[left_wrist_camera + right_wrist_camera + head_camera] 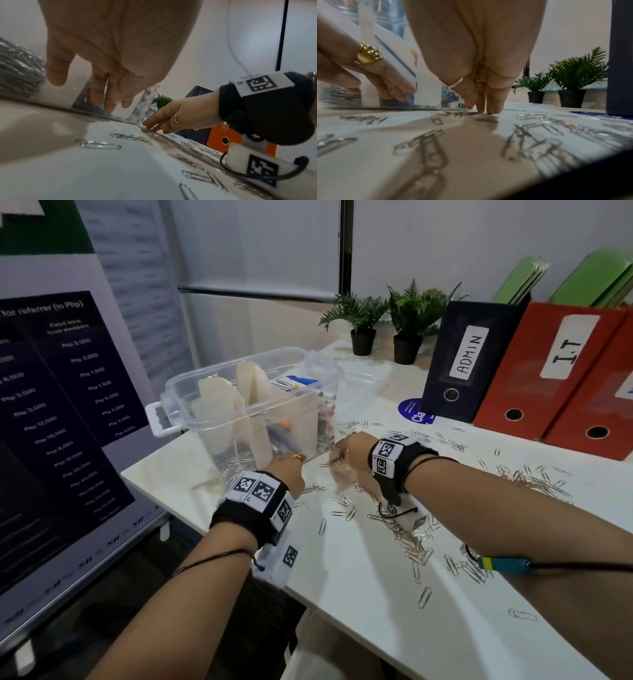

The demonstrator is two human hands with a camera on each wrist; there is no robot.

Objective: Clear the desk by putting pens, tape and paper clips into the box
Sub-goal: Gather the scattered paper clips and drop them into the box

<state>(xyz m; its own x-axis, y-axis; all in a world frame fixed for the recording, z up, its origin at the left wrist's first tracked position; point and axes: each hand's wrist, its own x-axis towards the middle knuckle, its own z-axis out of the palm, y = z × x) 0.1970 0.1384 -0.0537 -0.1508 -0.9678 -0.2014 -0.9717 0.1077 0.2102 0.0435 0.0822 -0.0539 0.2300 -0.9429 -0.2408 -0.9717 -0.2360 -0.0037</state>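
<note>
A clear plastic box [226,365] stands at the desk's left end, with tape rolls [253,385], pens [294,383] and paper clips inside. My left hand [286,463], wearing a gold ring, rests straight fingers [109,100] against the box's near wall [426,86]. My right hand [342,451] is just right of the box's near corner. Its straight fingertips [481,108] press down on a few paper clips [147,130] on the desk. Several loose paper clips [411,546] lie scattered across the white desk [359,594].
A dark ADMIN binder [469,361] and red I.T binders [548,371] stand at the back right, with green folders [520,278] behind them. Two small potted plants [383,333] stand behind the box. A poster board [68,405] stands left of the desk edge.
</note>
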